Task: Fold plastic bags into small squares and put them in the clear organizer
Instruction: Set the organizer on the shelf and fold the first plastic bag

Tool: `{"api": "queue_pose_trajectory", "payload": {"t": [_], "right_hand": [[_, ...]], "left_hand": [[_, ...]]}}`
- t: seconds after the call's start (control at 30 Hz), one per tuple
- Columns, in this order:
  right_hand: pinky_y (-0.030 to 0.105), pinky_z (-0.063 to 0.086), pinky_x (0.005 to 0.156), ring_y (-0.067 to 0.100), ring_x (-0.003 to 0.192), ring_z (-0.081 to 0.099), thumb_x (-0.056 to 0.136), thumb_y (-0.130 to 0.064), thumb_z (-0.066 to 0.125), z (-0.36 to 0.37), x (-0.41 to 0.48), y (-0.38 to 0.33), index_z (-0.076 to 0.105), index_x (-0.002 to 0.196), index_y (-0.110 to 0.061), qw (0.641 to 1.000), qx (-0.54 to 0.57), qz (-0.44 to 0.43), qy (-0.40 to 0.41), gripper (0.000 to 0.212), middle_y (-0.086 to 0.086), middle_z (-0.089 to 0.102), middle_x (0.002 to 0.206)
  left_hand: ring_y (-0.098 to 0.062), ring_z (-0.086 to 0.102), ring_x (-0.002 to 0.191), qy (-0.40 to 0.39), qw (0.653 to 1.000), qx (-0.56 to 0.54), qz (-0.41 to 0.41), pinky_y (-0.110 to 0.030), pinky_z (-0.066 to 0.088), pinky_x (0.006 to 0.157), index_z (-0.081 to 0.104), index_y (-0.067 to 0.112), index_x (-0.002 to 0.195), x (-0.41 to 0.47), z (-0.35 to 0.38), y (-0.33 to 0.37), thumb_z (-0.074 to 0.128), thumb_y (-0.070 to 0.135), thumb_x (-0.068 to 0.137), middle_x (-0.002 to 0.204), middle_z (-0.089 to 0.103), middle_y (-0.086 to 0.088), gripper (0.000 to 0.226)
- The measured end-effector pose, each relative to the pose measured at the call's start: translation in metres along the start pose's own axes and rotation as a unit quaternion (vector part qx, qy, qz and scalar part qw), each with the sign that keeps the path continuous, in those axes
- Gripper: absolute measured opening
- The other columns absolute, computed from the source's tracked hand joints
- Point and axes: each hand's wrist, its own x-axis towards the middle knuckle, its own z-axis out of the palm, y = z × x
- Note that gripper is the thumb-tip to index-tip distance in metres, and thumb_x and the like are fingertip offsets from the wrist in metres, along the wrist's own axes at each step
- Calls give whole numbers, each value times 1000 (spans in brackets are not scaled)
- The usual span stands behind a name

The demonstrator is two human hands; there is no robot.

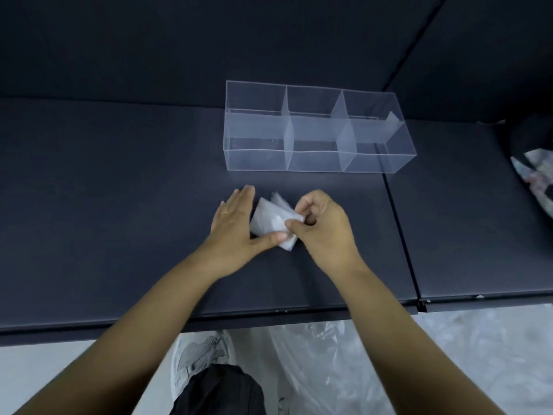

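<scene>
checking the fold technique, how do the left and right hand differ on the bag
The left hand has straight fingers; the right hand has curled ones. The left hand presses the plastic bag down with its thumb; the right hand pinches the bag's edge. Both touch the bag.

Pretty dark setup: matte navy tabletop (119, 205) made of two slabs, the seam (401, 235) running from 1 o'clock down to 4, with same-colour wall panels (179, 40) behind at 12. Pale floor (30, 357) at 7, crinkly clear plastic (374, 354) heaped at 5.
</scene>
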Motion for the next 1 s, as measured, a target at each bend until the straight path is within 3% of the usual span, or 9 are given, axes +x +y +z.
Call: {"api": "queue_pose_trajectory", "payload": {"t": [0.1, 0.2, 0.3, 0.37, 0.43, 0.57, 0.7, 0.83, 1.0], "right_hand": [[15, 43, 61, 4, 61, 48, 78, -4, 73, -29, -7, -15, 55, 80, -26, 991, -12, -74, -107, 29, -11, 58, 69], [13, 45, 66, 6, 66, 54, 78, -7, 75, -55, -9, -28, 59, 90, -29, 982, -18, -97, -159, 30, -6, 65, 73], [22, 49, 78, 12, 74, 59, 79, -15, 77, -74, -8, -27, 62, 106, -22, 985, 0, -39, -171, 32, 2, 69, 80], [32, 50, 83, 15, 77, 58, 82, -19, 75, -80, -7, -21, 67, 96, -6, 987, 2, 6, -162, 21, 16, 68, 87], [26, 49, 78, 13, 75, 58, 83, -18, 72, -90, 2, -15, 65, 83, 4, 991, 13, 37, -126, 24, 18, 66, 80], [10, 43, 54, -1, 55, 56, 83, -18, 73, -130, 60, -13, 70, 79, -14, 994, 62, 80, 32, 7, -11, 67, 64], [25, 42, 77, 15, 90, 58, 82, -21, 75, -157, 126, 3, 67, 106, 2, 985, -34, 126, 113, 34, 5, 63, 98], [31, 34, 74, 22, 91, 46, 81, -26, 64, -150, 161, 11, 57, 70, -17, 933, -312, 156, 84, 15, 9, 51, 94], [44, 28, 100, 32, 129, 31, 82, -36, 62, -138, 175, 14, 60, 120, -16, 864, -456, 160, 138, 43, 9, 41, 134]], "left_hand": [[8, 25, 136, -80, 982, -171, 2, -16, 30, 106, 3, 41, 151, -1, -25, 8, 76, 65, 53, 153, 21, 26, 125], [4, 59, 108, -141, 955, -261, 24, -12, 48, 84, 43, 39, 139, 1, -29, 21, 84, 37, 60, 126, 59, 17, 89], [-9, 69, 96, -106, 929, -353, 37, -13, 50, 75, 69, 19, 109, 2, -21, 37, 77, 23, 71, 103, 74, 3, 39], [-9, 70, 92, -63, 920, -386, 33, -11, 50, 73, 72, 15, 102, 3, -14, 46, 73, 21, 78, 98, 75, 2, 25], [-6, 70, 86, -23, 923, -383, 31, -9, 49, 72, 74, 18, 91, 5, -9, 52, 72, 21, 82, 90, 76, 3, 10], [0, 64, 84, 107, 967, -224, 54, -5, 44, 75, 72, 26, 83, 9, -10, 51, 67, 25, 88, 81, 72, 14, 7], [-14, 42, 126, 234, 962, 57, 126, -26, 27, 105, 60, 21, 124, 20, -11, 48, 58, 30, 92, 129, 54, 9, 33], [-25, 2, 148, 220, 940, 236, 114, -40, -3, 119, 20, 11, 151, 36, -4, 42, 46, 43, 95, 160, 14, -8, 69], [-19, -16, 145, 182, 929, 303, 111, -39, -9, 119, -7, 16, 148, 43, 0, 26, 40, 49, 95, 158, -10, -3, 79]]}}
